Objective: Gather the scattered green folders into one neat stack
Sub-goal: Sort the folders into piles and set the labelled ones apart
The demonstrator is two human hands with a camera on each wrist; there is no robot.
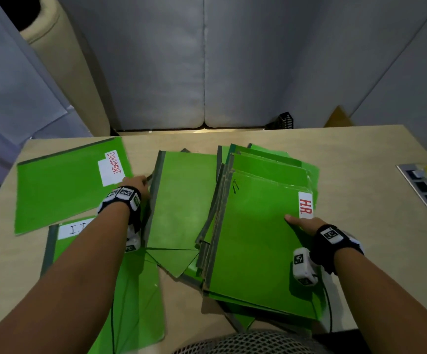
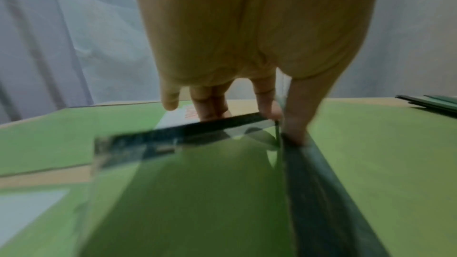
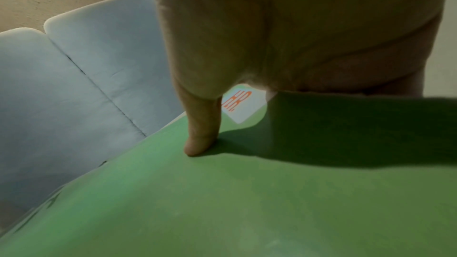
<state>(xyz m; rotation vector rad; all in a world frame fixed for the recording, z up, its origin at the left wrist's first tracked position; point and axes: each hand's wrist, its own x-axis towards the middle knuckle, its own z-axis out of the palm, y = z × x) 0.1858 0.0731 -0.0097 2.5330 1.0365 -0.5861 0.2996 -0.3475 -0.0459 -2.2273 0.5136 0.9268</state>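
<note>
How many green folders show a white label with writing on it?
3: the DOCUMENT folder far left, the I.T. folder near left under the arm, the H.R. folder atop the right pile. Others may be hidden.

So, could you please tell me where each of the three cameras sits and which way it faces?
Head: worn on the head, looks forward and down at the desk of green folders; both forearms show.
Left wrist: looks along the left hand, whose fingers grip the dark spine of an unlabelled folder.
Right wrist: looks along the right hand, thumb on the H.R. folder.
Shared: head and right wrist both show the H.R. label.
</note>
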